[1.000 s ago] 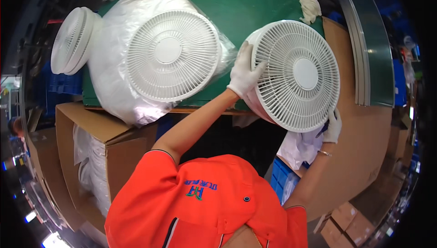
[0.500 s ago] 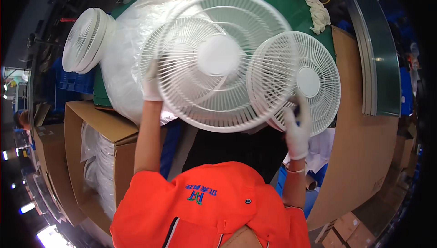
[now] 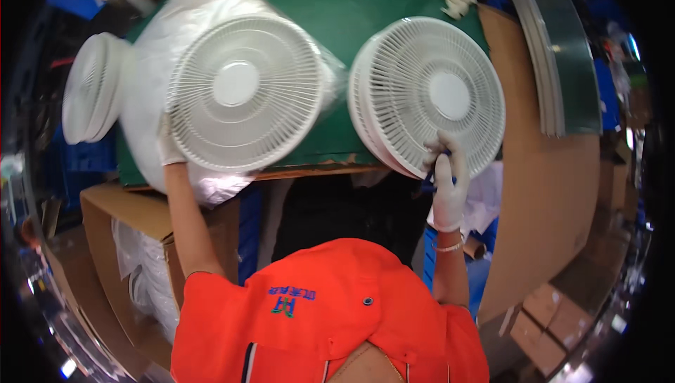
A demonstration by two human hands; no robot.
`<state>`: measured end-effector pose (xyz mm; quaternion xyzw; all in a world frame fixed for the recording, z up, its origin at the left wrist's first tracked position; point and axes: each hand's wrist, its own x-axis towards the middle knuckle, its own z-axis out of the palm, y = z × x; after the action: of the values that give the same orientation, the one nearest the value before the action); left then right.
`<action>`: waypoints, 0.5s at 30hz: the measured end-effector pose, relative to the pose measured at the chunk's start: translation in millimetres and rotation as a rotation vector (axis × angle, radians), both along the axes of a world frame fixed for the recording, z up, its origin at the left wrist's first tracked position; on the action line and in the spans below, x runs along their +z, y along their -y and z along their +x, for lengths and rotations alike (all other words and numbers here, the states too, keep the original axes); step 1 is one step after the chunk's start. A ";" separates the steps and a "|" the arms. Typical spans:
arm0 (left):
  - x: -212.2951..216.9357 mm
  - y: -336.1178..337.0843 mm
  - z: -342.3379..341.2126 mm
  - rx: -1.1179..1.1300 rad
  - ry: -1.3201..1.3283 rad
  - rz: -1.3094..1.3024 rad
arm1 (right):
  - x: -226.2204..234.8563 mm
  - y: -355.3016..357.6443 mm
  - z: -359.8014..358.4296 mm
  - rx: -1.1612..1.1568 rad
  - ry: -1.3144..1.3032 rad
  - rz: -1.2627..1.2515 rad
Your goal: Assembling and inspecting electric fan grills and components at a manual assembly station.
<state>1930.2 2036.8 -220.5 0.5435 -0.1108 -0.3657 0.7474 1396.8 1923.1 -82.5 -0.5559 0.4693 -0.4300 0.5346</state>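
While the left hand (image 3: 169, 147) touches a white grille (image 3: 235, 83) (grip hidden from here), plastic sheeting (image 3: 146, 95) invites slipping; the right hand (image 3: 450, 180), half-curled round a dark object (image 3: 427, 178), could scratch stacked grilles (image 3: 450, 95).

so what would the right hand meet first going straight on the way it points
Probably the white fan guard on the right: the right hand overlaps its lower ribs, though depth is unclear.

A factory workshop: white fan grilles (image 3: 429, 88) stack at the right grip (image 3: 450, 172) on a green bench (image 3: 337, 3); an open cardboard box (image 3: 126, 204) stands below the left grip (image 3: 169, 145).
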 end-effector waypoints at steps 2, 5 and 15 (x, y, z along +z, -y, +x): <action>12.3 0.9 5.3 0.089 0.245 0.178 | 0.5 10.3 -12.9 -0.042 -0.015 -0.026; 37.8 20.0 -15.9 0.181 0.735 0.536 | 3.5 33.2 -28.1 -0.108 0.148 -0.252; 75.9 119.5 -277.8 -0.327 1.027 0.038 | -9.1 134.3 11.5 -0.232 0.228 -0.525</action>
<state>1652.4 1917.3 -144.5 0.6413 -0.5387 -0.1665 0.5204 1408.3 1788.9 -91.6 -0.5661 0.3396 -0.6540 0.3694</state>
